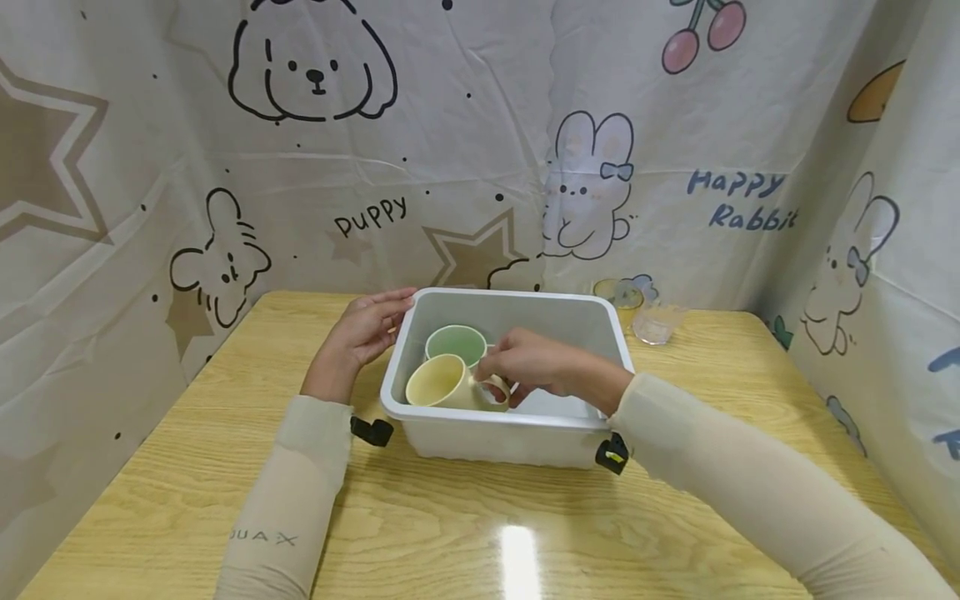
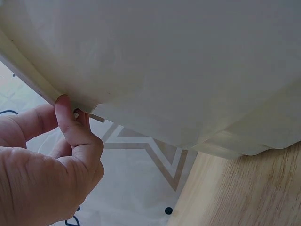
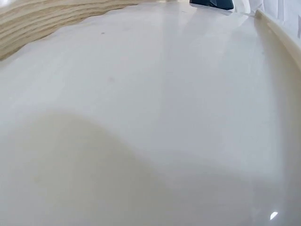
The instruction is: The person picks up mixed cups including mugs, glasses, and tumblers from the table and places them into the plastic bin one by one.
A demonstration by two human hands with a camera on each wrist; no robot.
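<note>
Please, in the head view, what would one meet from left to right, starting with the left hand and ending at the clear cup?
Left hand, yellow mug, right hand, clear cup.

Pale, creased fabric curtains (image 1: 480, 142) enclose the back and both sides, printed with a cartoon puppy (image 1: 313, 67), rabbits (image 1: 588, 187), brown stars (image 1: 480, 250), cherries (image 1: 705, 35) and lettering (image 1: 742, 200). The yellowish wood-grain bench (image 1: 405, 529) reflects a bright white strip of light (image 1: 519, 562) near its front.
</note>
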